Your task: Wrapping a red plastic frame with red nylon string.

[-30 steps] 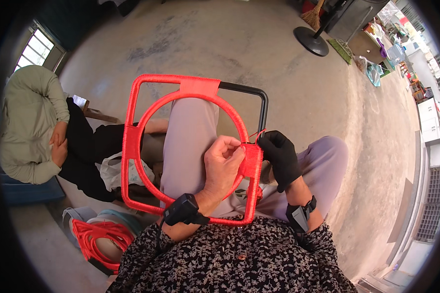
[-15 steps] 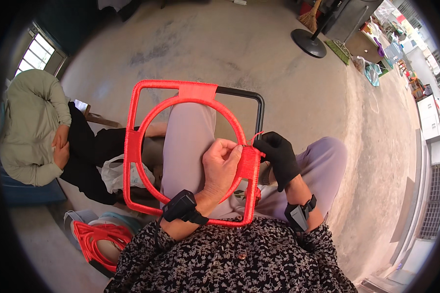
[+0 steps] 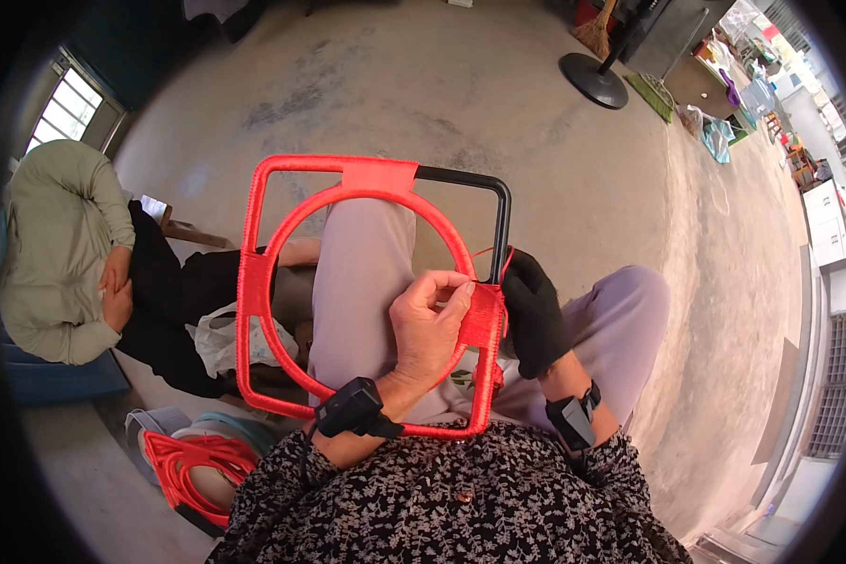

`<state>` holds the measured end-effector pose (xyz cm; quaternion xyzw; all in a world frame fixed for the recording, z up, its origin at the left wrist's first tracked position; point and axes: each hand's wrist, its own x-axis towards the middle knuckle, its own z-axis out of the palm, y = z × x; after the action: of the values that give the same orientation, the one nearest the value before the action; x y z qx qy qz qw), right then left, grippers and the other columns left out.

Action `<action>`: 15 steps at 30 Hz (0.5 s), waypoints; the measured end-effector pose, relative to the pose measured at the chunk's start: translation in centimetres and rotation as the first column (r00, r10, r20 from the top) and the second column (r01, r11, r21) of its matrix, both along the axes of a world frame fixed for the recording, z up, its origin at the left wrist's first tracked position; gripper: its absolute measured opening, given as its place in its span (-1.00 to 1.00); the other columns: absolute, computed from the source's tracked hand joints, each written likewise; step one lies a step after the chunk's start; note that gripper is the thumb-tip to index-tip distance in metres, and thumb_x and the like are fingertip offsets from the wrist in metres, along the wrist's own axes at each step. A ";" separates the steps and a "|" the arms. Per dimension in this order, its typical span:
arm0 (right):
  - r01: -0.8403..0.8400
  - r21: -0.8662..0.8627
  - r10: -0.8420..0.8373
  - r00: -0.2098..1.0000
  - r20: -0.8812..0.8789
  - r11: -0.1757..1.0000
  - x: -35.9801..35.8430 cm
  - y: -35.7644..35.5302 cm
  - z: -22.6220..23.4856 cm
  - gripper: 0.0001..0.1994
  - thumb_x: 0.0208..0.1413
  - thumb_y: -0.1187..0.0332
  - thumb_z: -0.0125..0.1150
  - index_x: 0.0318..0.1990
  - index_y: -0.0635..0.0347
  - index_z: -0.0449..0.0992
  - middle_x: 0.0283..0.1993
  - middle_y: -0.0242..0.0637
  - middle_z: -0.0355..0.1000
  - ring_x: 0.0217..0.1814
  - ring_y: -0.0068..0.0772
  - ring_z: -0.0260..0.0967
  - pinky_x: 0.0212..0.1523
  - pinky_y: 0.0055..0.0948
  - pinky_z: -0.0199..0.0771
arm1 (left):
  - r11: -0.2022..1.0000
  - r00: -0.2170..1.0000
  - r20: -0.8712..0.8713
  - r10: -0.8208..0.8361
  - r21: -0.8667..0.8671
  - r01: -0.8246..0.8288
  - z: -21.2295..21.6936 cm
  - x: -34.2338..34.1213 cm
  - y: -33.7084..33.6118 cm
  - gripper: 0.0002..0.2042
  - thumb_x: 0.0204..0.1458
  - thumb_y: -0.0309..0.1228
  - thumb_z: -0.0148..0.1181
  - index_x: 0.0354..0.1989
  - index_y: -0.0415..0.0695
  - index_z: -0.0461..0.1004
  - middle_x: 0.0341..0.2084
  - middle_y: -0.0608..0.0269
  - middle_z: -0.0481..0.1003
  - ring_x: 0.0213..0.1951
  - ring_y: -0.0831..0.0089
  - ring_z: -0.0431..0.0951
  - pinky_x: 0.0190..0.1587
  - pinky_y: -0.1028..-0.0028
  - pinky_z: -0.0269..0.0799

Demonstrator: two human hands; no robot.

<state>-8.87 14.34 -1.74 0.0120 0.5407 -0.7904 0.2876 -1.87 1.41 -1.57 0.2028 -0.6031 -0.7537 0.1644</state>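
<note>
A square frame [image 3: 244,334] with a round ring inside rests over my lap, wound mostly in shiny red cord. Its upper right corner is bare black tube. My left hand [image 3: 428,320] reaches through the ring, thumb and forefinger pinched at the upper edge of the red-wrapped band on the right side. Just outside that band is my right hand [image 3: 534,320], in a black glove, its fingers curled in beside the black tube. A thin red cord [image 3: 509,258] runs by the gloved fingertips and behind the tube; part of the grip is hidden.
A person [image 3: 66,254] in a pale green top sits at the left, hands folded. Below, a bucket-like container [image 3: 150,428] has more red-wound frames [image 3: 193,465] on it. Farther off stand a fan base [image 3: 594,82], a broom [image 3: 594,38] and a green brush [image 3: 650,97].
My right hand has turned and shifted slightly down along the frame's outer side, drawing the red cord around the tube. My left hand keeps its pinch in nearly the same place.
</note>
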 end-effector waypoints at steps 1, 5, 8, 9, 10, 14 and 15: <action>0.057 0.000 -0.057 0.997 -0.046 0.998 0.3 0.2 0.0 -0.68 0.16 0.35 0.13 0.03 0.26 0.36 -0.23 -0.38 0.41 -0.28 -0.59 0.37 -0.21 -0.54 0.40 | 1.000 1.000 0.011 -0.011 -0.003 0.011 0.0 0.0 0.0 -0.95 0.06 -0.59 0.18 -0.32 -0.29 0.47 -0.50 0.35 0.51 -0.47 0.73 0.46 -0.43 0.68 0.40; 0.042 0.190 0.013 0.960 -0.278 0.981 -0.3 1.8 0.1 -0.78 0.13 0.37 0.16 -0.12 0.30 0.43 -0.24 -0.36 0.43 -0.25 -0.56 0.39 -0.17 -0.52 0.41 | 1.000 0.999 0.029 -0.017 0.008 0.016 0.4 -0.2 -0.1 -0.96 0.08 -0.60 0.15 -0.32 -0.29 0.45 -0.50 0.35 0.51 -0.47 0.74 0.46 -0.42 0.70 0.40; 0.086 0.486 0.186 0.855 -0.483 0.870 0.0 1.0 1.3 -0.83 0.11 0.40 0.18 -0.20 0.30 0.45 -0.26 -0.35 0.45 -0.21 -0.54 0.42 -0.14 -0.50 0.43 | 0.999 0.999 0.040 -0.025 -0.018 0.026 0.3 -0.5 -0.2 -0.96 0.07 -0.59 0.16 -0.33 -0.27 0.45 -0.50 0.36 0.50 -0.47 0.74 0.46 -0.40 0.69 0.40; 0.086 0.487 0.187 0.854 -0.485 0.869 -0.2 1.0 1.3 -0.83 0.11 0.40 0.18 -0.20 0.30 0.45 -0.26 -0.35 0.45 -0.21 -0.54 0.42 -0.14 -0.50 0.43 | 0.999 0.999 0.042 -0.027 0.046 0.026 0.3 -0.6 -0.2 -0.96 0.06 -0.59 0.17 -0.34 -0.26 0.45 -0.50 0.37 0.50 -0.46 0.74 0.46 -0.40 0.69 0.41; 0.031 0.271 0.053 0.953 -0.298 0.962 -0.4 1.3 1.1 -0.83 0.11 0.43 0.18 -0.18 0.30 0.45 -0.25 -0.34 0.46 -0.19 -0.54 0.42 -0.12 -0.51 0.43 | 0.994 0.999 0.044 -0.030 0.109 0.026 0.2 -0.6 -0.1 -0.96 0.05 -0.60 0.18 -0.35 -0.24 0.45 -0.50 0.37 0.50 -0.46 0.73 0.46 -0.39 0.68 0.41; -0.182 0.472 0.381 0.849 -0.368 0.862 -1.0 2.2 0.0 -0.79 0.15 0.49 0.12 -0.07 0.29 0.42 -0.17 -0.31 0.46 -0.11 -0.53 0.41 -0.08 -0.52 0.42 | 0.978 0.998 0.040 -0.047 0.206 0.038 -0.1 -0.8 -0.2 -0.95 0.04 -0.61 0.18 -0.36 -0.22 0.44 -0.48 0.36 0.50 -0.44 0.70 0.48 -0.37 0.67 0.42; -0.178 0.472 0.376 0.850 -0.368 0.864 -0.9 2.2 -0.5 -0.79 0.15 0.49 0.12 -0.07 0.29 0.42 -0.17 -0.31 0.46 -0.11 -0.53 0.41 -0.08 -0.52 0.42 | 0.964 0.998 0.032 -0.046 0.264 0.036 0.1 -0.9 -0.1 -0.94 0.04 -0.61 0.19 -0.37 -0.22 0.43 -0.47 0.35 0.50 -0.44 0.69 0.48 -0.37 0.66 0.43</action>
<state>-9.75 16.54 -2.28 -0.1889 0.7451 -0.5848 0.2593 -2.73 1.27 -1.46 0.2248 -0.5045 -0.8265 0.1088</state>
